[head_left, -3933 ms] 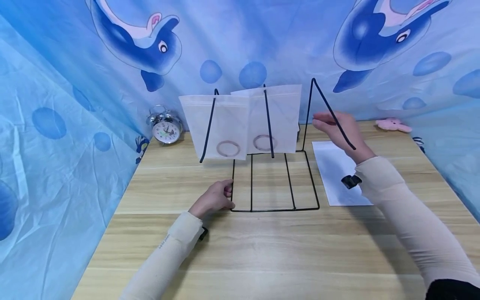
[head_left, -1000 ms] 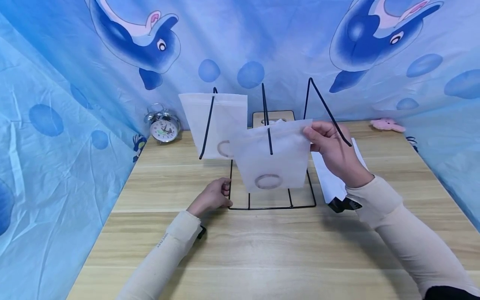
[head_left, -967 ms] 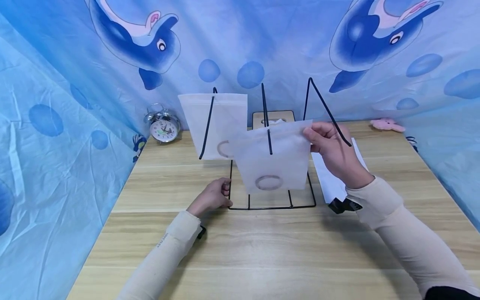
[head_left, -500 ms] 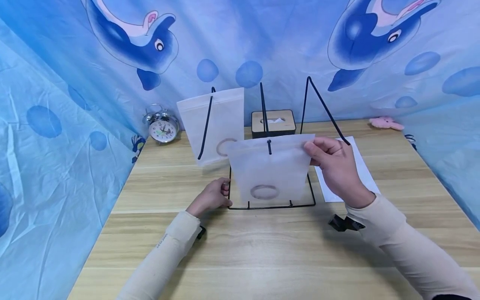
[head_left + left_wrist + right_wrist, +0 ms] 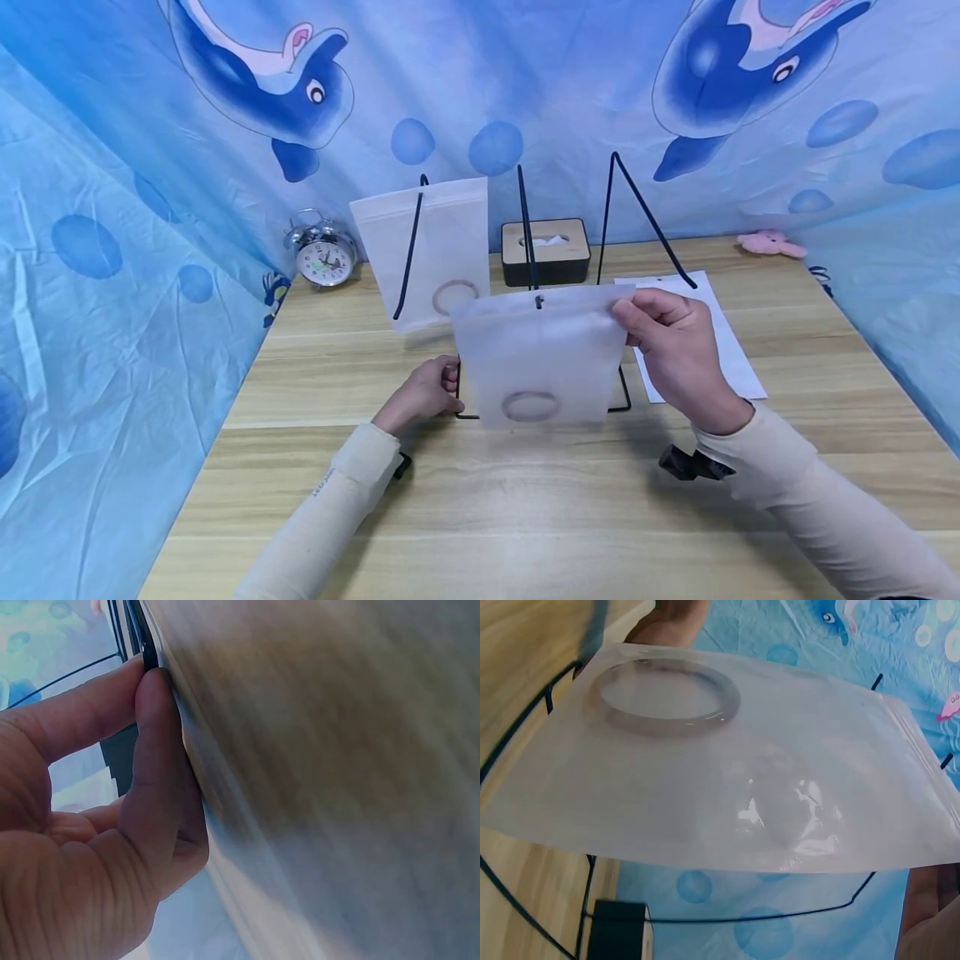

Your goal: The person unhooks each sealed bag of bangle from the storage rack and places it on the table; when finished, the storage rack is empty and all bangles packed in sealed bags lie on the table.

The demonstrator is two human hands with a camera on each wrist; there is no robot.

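Note:
My right hand [image 5: 678, 354] pinches the upper right corner of a frosted zip bag [image 5: 555, 350] between thumb and fingers. A bangle [image 5: 531, 407] shows through near the bag's bottom. The bag hangs at the tip of the middle prong of a black wire display rack [image 5: 651, 218], the tip showing at its top edge. In the left wrist view, my left hand [image 5: 97, 787] has thumb and forefinger around the rack's base wire; in the head view that hand is at the front left corner. Another frosted bag [image 5: 450, 229] with a bangle hangs on the left prong.
A white sheet [image 5: 731, 358] lies right of the rack, beneath the right prong. Behind stand a tissue box [image 5: 547, 258] and a twin-bell alarm clock [image 5: 327, 260]. A pink plush toy [image 5: 771, 243] lies at the table's back right.
My right hand, earlier behind the rack, has gripped the middle bag and drawn it forward and down along the prong to its tip. The left bag has tilted slightly; my left hand stays put.

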